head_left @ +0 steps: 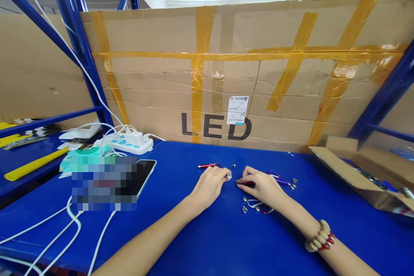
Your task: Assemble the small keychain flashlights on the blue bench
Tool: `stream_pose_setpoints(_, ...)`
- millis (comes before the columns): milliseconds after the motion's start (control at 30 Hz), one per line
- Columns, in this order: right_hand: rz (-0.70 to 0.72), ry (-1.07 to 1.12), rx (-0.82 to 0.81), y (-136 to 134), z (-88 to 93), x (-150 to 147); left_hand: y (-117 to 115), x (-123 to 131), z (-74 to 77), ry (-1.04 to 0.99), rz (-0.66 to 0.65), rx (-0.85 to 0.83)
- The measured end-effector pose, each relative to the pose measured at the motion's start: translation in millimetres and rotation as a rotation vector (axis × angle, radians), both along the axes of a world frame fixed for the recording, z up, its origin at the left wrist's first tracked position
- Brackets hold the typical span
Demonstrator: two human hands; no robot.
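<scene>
My left hand (211, 183) rests on the blue table (200, 233), fingers pinched on a small silver cap (229, 176). My right hand (260, 185) lies just to its right, fingers closed on a small red keychain flashlight (243, 182) whose tip points toward the cap. A second red flashlight (208, 166) lies just beyond my left hand, with a tiny silver part (233, 166) beside it. Several silver caps and a red clip (255, 207) lie under my right wrist. Purple clips (281, 180) lie to the right of my right hand.
A taped cardboard sheet marked LED (226, 86) walls off the back. An open cardboard box (365, 177) of parts sits at the right. A phone (145, 172), a white power strip (129, 142) and white cables (74, 224) lie at the left. Blue rack posts (80, 43) stand behind.
</scene>
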State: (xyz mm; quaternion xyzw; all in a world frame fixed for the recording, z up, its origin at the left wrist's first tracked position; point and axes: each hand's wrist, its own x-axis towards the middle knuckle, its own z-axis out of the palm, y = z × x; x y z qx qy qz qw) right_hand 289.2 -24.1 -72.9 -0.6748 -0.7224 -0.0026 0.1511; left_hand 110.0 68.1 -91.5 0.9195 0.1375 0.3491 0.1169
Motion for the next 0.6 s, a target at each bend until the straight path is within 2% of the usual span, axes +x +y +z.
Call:
stream_pose_setpoints(167, 0.062, -0.04, 0.088, -1, -0.8, 2, 0, 2, -2.4, 0.04, 0.015, 0.012)
stream_pose_setpoints(300, 0.056, 0.088, 0.376, -4, 4.2, 0, 0, 1, -2.8, 0.072, 0.012, 0.042)
stream_pose_setpoints(400, 0.136, 0.191, 0.537, -6, 6.9, -5, -1, 0, -0.9, 0.083, 0.006, 0.063)
stream_pose_setpoints(500, 0.236, 0.186, 0.545, -7, 6.8, -10, -3, -1, 1.6, 0.101, 0.008, 0.08)
stream_pose_setpoints(600, 0.247, 0.144, 0.528, -8, 6.0, -11, -5, -2, 3.5, 0.108, 0.014, 0.088)
